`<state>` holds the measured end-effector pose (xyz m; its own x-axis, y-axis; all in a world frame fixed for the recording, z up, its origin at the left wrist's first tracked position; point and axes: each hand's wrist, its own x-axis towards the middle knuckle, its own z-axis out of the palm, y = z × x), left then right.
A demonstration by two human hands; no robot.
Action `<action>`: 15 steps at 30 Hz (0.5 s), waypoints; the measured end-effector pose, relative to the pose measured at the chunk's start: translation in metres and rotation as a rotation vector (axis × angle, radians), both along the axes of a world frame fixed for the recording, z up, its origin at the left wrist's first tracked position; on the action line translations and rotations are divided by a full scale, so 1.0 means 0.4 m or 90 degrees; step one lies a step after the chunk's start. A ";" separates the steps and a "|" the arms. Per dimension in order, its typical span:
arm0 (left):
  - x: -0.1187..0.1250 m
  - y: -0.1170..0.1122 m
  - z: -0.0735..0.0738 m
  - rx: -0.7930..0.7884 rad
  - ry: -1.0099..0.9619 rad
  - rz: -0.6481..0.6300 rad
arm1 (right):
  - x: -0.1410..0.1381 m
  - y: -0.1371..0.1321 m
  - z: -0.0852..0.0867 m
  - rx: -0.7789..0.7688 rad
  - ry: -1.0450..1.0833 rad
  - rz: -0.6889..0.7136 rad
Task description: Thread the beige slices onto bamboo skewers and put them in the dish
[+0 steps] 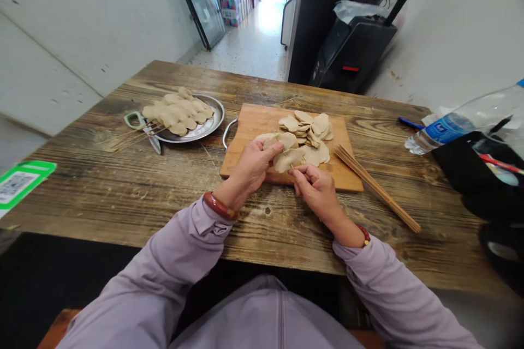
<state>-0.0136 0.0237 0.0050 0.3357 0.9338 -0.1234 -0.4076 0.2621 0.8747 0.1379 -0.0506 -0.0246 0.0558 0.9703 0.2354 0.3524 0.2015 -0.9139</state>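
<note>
My left hand (256, 162) is closed on thin, flat, beige oval slices (286, 159), held above the front of a wooden cutting board (249, 122). Close beside it, my right hand (313, 185) pinches the end of a thin wooden skewer at the lower edge of those slices. How far the skewer runs into them is hidden. A loose pile of similar slices (323, 126) lies on the board just behind my hands. Right of them, a bundle of bare skewers (379, 188) rests partly on the board and partly on the table.
On the left, a round metal plate (215, 125) bears several skewered rows of slices (176, 112). Green-handled scissors (151, 136) lie against it. A plastic bottle (446, 128), a blue pen (410, 123) and a black box (458, 161) are at the right of the wooden table (172, 191).
</note>
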 end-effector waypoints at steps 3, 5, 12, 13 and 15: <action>-0.006 0.006 0.005 0.014 0.007 0.027 | 0.003 -0.001 -0.004 -0.008 -0.003 0.011; -0.010 0.009 0.008 0.005 0.009 0.026 | 0.005 -0.001 -0.008 -0.007 -0.014 0.005; -0.006 0.006 0.009 -0.003 -0.007 0.021 | 0.003 -0.005 -0.006 0.039 -0.080 -0.016; -0.004 0.005 0.007 -0.005 -0.007 0.029 | 0.002 -0.006 -0.006 0.046 -0.086 -0.023; 0.000 0.003 0.002 -0.007 -0.003 0.043 | 0.000 -0.008 -0.006 0.058 -0.095 -0.035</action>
<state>-0.0135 0.0251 0.0057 0.2719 0.9531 -0.1330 -0.4286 0.2437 0.8700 0.1378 -0.0538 -0.0270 0.0667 0.9411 0.3314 0.4951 0.2572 -0.8299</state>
